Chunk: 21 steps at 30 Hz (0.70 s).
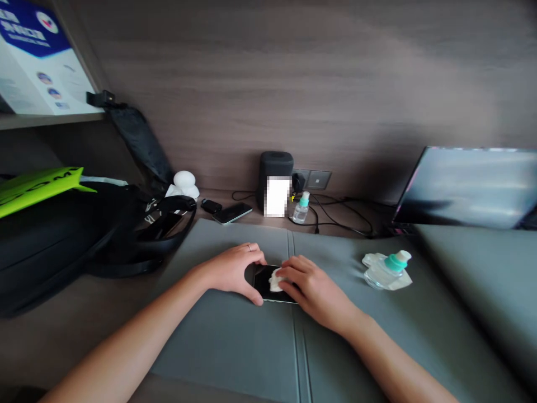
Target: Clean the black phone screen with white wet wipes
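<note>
A smartphone [262, 286] with a dark screen lies flat on the grey mat [218, 336], between my two hands. My left hand [237, 273] grips its left end, thumb on the near edge and fingers on the far edge. With bent fingers, my right hand [308, 288] presses a crumpled white tissue [275, 280] onto the screen. Part of the phone's right end is hidden under that hand. To the right, a clear spray bottle [384, 271] with a turquoise collar stands by a piece of white paper [403, 281].
A second phone [233, 212], a black speaker-like cylinder [274, 162], another small spray bottle [301, 210] and cables [348, 212] sit along the wall. A black bag [62, 240] fills the left side. At the right stands a laptop [465, 187].
</note>
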Tool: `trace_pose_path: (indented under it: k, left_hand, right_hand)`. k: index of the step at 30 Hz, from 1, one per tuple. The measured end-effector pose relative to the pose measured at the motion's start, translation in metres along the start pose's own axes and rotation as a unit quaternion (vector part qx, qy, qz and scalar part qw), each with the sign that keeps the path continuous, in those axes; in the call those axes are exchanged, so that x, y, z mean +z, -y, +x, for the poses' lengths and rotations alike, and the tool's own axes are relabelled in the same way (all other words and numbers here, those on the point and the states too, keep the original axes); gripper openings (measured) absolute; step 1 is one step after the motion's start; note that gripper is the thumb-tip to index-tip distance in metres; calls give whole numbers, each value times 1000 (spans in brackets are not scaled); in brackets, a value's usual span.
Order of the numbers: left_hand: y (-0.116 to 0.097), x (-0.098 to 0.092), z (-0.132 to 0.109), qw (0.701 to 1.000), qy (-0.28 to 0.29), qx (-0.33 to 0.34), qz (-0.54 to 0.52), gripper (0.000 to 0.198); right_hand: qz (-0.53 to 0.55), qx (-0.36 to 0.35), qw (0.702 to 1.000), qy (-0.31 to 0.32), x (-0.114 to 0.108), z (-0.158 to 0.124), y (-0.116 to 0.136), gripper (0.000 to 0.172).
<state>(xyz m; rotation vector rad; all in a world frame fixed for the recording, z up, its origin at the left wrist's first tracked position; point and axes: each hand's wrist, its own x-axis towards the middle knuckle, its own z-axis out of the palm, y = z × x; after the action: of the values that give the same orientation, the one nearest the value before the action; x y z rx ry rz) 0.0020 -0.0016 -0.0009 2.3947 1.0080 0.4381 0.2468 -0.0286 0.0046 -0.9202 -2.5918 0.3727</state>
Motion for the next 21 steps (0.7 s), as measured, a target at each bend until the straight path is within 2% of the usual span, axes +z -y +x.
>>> trace_pose_path:
  k: [3, 6, 11, 16, 21]
  left_hand:
    - [-1, 0, 0, 1000, 16, -18, -6, 62]
    - [0, 1, -1, 999, 23, -25, -14, 63]
    - [1, 1, 0, 999, 25, -17, -12, 65]
    - [2, 2, 2, 1000, 23, -13, -9, 65]
    - [1, 1, 2, 1000, 12, -8, -4, 60]
  right_hand:
    - [7, -35, 999, 9, 3, 8, 12, 24]
    - [23, -52, 998, 33, -3, 4, 11, 24]
    - [19, -6, 999, 25, -16, -10, -6, 18]
    - [-21, 15, 1000, -1, -4, 0, 1, 22]
    - [-3, -48, 999, 15, 2, 7, 15, 23]
